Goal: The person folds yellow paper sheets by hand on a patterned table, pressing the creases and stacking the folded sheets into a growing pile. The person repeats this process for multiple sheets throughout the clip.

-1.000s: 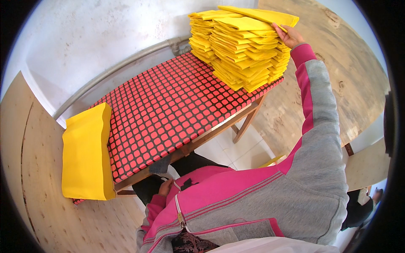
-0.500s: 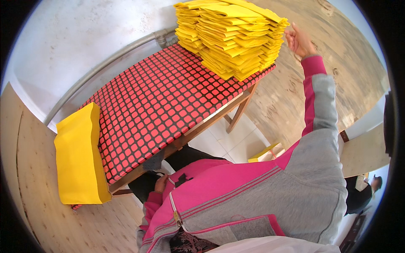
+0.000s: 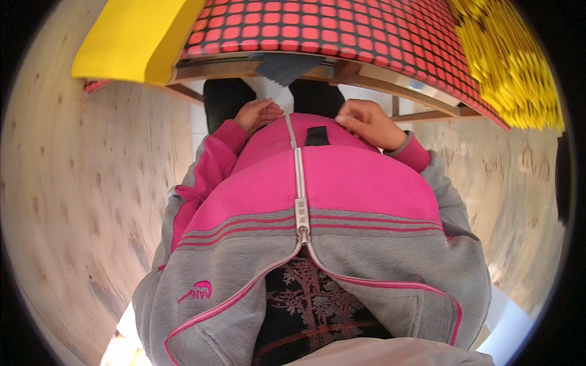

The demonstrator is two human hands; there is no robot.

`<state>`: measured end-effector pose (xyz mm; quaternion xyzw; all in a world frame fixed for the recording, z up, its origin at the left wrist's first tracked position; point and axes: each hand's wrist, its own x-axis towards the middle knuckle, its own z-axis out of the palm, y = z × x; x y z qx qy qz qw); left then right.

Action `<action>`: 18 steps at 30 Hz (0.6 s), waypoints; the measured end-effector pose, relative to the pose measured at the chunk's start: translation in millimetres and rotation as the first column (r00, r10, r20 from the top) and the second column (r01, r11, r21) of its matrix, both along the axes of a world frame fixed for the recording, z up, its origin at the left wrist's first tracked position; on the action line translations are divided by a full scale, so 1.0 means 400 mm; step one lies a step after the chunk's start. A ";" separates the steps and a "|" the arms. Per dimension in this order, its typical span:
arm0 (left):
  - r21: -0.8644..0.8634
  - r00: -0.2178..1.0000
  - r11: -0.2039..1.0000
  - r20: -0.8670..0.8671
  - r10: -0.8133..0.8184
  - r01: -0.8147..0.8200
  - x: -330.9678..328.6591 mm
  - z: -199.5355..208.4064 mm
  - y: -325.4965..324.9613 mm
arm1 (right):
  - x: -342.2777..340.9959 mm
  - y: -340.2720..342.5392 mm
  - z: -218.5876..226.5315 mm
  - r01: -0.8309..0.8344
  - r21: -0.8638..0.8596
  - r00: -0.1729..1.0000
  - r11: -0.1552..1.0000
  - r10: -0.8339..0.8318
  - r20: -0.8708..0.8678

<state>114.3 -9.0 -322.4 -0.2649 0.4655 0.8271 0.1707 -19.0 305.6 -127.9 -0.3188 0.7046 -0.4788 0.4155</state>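
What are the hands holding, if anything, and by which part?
Nothing that shows: the left hand and the right hand are at the lower front of the zip-up jacket, with no item visible in either.

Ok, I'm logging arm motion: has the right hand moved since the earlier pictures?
Yes: against the red-and-black tabletop, the right hand came leftward and toward the body, from beside the stack of folded yellow pieces to the jacket front.

Folded yellow cloth-like pieces (image 3: 513, 73); smooth yellow rectangular slab (image 3: 137, 39)
Pieces are stacked at the right of the red-and-black patterned tabletop (image 3: 342, 24), the slab is laid at its left
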 end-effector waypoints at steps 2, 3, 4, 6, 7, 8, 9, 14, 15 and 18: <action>0.081 0.994 0.996 -0.105 0.039 -0.031 0.025 0.064 -0.004 | -0.010 -0.095 -0.035 -0.093 -0.073 0.981 0.993 0.079 -0.175; 0.112 0.987 0.991 -0.139 0.085 -0.069 0.053 0.087 -0.012 | -0.018 -0.139 -0.044 -0.102 -0.130 0.979 0.986 0.076 -0.191; 0.137 0.978 0.985 -0.170 0.124 -0.101 0.080 0.102 -0.019 | -0.040 -0.169 -0.052 -0.116 -0.150 0.925 0.982 0.052 -0.375; 0.175 0.956 0.966 -0.187 0.224 -0.192 0.143 0.116 -0.042 | -0.079 -0.241 -0.078 -0.175 -0.104 0.590 0.979 0.020 -0.807; 0.191 0.938 0.953 -0.210 0.275 -0.236 0.176 0.119 -0.050 | -0.088 -0.268 -0.093 -0.187 -0.115 0.442 0.976 -0.021 -0.897; 0.224 0.915 0.935 -0.237 0.326 -0.275 0.212 0.121 -0.054 | -0.091 -0.289 -0.110 -0.181 -0.090 0.348 0.979 -0.022 -0.937; 0.237 0.887 0.915 -0.256 0.384 -0.328 0.247 0.124 -0.057 | -0.098 -0.310 -0.124 -0.176 -0.068 0.248 0.982 -0.022 -0.969; 0.144 0.838 0.873 -0.245 0.488 -0.466 0.355 0.157 -0.080 | -0.127 -0.346 -0.146 -0.174 0.027 0.212 0.984 0.065 -0.975; 0.109 0.836 0.873 -0.251 0.488 -0.476 0.364 0.169 -0.083 | -0.131 -0.340 -0.142 -0.167 0.080 0.208 0.983 0.115 -0.971; -0.022 0.828 0.866 -0.305 0.471 -0.500 0.378 0.220 -0.100 | -0.137 -0.331 -0.134 -0.155 0.119 0.182 0.981 0.147 -0.972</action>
